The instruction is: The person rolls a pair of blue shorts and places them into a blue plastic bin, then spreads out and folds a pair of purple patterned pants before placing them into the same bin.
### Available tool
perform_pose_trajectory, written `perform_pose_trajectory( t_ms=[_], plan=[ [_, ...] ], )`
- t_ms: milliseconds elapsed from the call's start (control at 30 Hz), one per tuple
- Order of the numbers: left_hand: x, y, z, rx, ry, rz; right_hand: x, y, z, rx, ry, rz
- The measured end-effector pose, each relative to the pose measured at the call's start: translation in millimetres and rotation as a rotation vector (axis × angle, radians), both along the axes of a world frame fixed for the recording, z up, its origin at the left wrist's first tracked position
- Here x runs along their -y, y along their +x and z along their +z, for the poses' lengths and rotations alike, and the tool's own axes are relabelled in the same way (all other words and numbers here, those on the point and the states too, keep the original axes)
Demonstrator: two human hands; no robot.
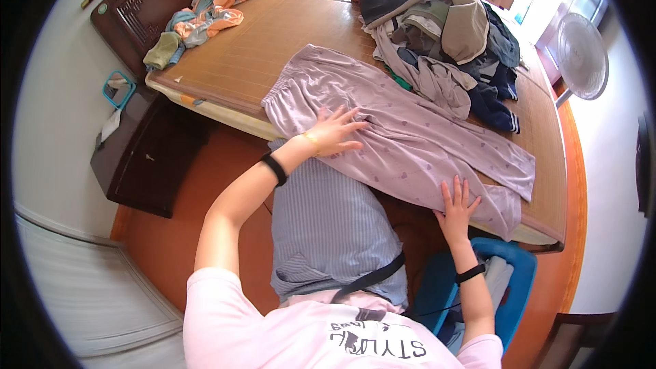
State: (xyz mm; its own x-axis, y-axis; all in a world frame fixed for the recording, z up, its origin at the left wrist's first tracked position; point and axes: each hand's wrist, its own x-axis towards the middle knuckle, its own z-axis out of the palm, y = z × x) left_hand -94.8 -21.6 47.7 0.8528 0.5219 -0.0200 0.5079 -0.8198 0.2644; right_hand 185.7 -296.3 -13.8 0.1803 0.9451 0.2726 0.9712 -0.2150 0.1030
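Pink pajama trousers [389, 128] printed with small hearts lie spread across the near edge of a bed, waistband to the left and legs to the right. My left hand [338, 132] rests on them below the waistband, fingers apart. Near the hem end, my right hand [457, 207] touches the lower edge of the nearer leg, fingers spread. Neither hand grips the cloth. The far leg lies beside the near one, and the end of the near leg hangs over the bed edge.
Behind the trousers is a heap of dark and grey clothes [435, 31]. Orange and green clothes [220, 15] lie by the headboard [148, 10]. A blue plastic bin [523, 287] holding clothes stands below my right arm. A dark nightstand [148, 159] is at left, a fan [583, 56] at right.
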Motion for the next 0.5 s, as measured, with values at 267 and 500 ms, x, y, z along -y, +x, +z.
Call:
perform_pose_trajectory(
  t_ms=[267,500],
  plan=[
    [-18.3,-130.8,-15.4,0.009,0.103,0.163,-7.7,-7.9,-10.7,0.017,0.113,-0.079],
    [-34.4,-116.5,-33.3,0.289,0.321,0.13,-9.4,18.9,8.1,-0.316,0.365,0.094]
  ],
)
